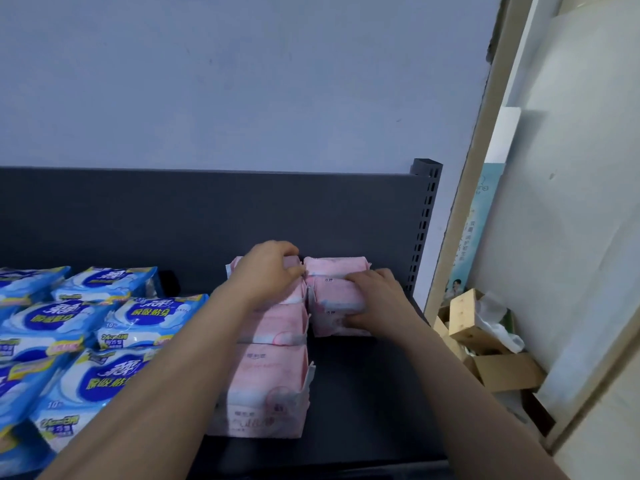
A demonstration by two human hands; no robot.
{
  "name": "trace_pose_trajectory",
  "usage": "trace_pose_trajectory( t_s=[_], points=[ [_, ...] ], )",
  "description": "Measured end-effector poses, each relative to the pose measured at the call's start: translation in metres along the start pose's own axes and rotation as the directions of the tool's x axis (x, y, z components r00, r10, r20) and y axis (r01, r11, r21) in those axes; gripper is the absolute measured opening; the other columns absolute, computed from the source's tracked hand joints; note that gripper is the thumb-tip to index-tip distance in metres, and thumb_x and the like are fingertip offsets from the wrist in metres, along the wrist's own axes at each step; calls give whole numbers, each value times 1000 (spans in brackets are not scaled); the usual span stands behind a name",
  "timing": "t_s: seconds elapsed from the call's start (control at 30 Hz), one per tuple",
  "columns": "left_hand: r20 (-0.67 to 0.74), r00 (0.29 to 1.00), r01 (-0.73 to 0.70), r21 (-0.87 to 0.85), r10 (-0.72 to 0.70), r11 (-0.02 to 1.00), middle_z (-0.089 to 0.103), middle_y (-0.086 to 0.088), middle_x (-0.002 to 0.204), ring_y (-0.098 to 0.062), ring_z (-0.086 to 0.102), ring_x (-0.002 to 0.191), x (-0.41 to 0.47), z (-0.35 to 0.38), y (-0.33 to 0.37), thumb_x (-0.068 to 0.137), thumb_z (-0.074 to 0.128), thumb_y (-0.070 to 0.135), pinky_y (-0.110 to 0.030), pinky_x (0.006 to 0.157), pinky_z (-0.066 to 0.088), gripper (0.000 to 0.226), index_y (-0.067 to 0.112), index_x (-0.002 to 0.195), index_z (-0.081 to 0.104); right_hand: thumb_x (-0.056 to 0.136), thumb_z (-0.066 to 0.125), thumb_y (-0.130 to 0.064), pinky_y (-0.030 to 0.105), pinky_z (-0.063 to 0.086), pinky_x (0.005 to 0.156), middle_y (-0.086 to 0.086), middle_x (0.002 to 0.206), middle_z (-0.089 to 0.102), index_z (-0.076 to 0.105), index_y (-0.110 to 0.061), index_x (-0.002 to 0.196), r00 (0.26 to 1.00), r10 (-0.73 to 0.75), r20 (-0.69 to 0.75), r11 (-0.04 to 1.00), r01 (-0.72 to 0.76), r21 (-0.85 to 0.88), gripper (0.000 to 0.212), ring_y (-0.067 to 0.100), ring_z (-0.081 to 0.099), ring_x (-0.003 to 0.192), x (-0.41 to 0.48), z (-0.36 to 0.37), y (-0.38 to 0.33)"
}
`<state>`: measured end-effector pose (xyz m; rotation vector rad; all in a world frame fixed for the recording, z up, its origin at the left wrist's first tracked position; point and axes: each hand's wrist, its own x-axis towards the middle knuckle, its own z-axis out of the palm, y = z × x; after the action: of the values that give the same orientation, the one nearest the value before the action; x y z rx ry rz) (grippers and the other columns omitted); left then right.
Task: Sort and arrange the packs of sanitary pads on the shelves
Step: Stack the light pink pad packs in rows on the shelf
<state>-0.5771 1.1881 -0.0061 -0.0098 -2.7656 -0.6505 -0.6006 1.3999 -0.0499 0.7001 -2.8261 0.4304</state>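
Both hands are squaring up the pink packs (268, 375) on the shelf (363, 393): the left hand (268, 268) grips the rear pack (235, 270), the right hand (374, 299) grips the neighbouring stack (332, 294), and the next move is probably to press them flush

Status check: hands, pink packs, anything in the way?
Left hand grips rear pink pack, left column. Right hand grips pink stack beside it. Blue packs off to the left, nothing blocking.
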Motion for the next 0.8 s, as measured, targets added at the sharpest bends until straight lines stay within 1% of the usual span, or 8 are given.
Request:
trace_pose_trajectory(
  t_s=[0.13, 0.23, 0.3, 0.4, 0.47, 0.57, 0.7, 0.8],
  points=[
    [-19, 999, 28, 50, -27, 998, 62, 2, 127, -20, 55, 115, -25, -11, -1, 92, 58, 36, -36, 95, 46, 35, 20, 124, 62, 74, 71, -37, 34, 32, 104, -1, 136, 42, 44, -28, 138, 999, -18, 29, 999, 17, 32, 70, 22, 33, 123, 5, 2, 1],
    [-42, 999, 33, 93, -29, 995, 57, 2, 134, -22, 52, 121, -42, -15, 6, 93, 57, 37, -38, 98, 45, 41, 21, 130, 58, 71, 75, -45, 33, 33, 105, -1, 132, 32, 43, -29, 139, 999, -30, 22, 998, 29, 52, 77, 20, 32, 121, 3, 0, 4],
    [-50, 998, 37, 119, -31, 992, 55, 1, 136, -22, 51, 123, -51, -16, 10, 93, 57, 38, -38, 99, 44, 43, 21, 132, 56, 72, 73, -52, 33, 32, 106, -1, 134, 32, 40, -29, 141, 999, -42, -2, 999, 42, 35, 79, 19, 31, 123, 0, -4, 4],
    [-100, 995, 35, 150, -20, 988, 54, 3, 137, -21, 50, 124, -63, -20, 11, 93, 57, 39, -38, 99, 42, 44, 22, 134, 55, 79, 66, -59, 33, 27, 111, -2, 140, 39, 40, -25, 143, 994, -77, -73, 995, 81, 57, 78, 20, 31, 131, -6, -14, -6],
    [-142, 990, 34, 145, -14, 989, 56, 3, 136, -22, 51, 123, -74, -24, 10, 93, 58, 39, -38, 99, 43, 44, 21, 133, 55, 84, 63, -55, 30, 23, 112, -2, 143, 43, 41, -22, 143, 985, -121, -126, 989, 131, 67, 71, 18, 34, 133, -13, -23, -19],
    [-156, 988, 38, 138, -16, 990, 57, -1, 133, -26, 55, 117, -96, -36, 5, 92, 56, 43, -41, 96, 45, 47, 20, 133, 56, 88, 63, -41, 26, 21, 110, -4, 143, 47, 45, -20, 141, 972, -177, -155, 977, 192, 91, 60, 16, 38, 133, -27, -35, -45],
    [-223, 974, 62, 132, -31, 989, 59, 1, 128, -24, 56, 115, -133, -60, -8, 91, 61, 39, -37, 95, 45, 46, 20, 133, 56, 85, 67, -36, 29, 32, 103, -3, 126, 58, 52, -16, 132, 941, -286, -182, 947, 307, 98, 53, 21, 49, 121, -44, -45, -89],
    [-284, 957, 110, 147, -65, 983, 58, 4, 133, -20, 55, 118, -170, -85, -26, 92, 60, 40, -31, 97, 40, 46, 21, 133, 56, 83, 70, -34, 35, 33, 106, 2, 127, 61, 55, -13, 132, 913, -339, -227, 918, 374, 132, 55, 23, 52, 120, -57, -42, -128]
  ],
)
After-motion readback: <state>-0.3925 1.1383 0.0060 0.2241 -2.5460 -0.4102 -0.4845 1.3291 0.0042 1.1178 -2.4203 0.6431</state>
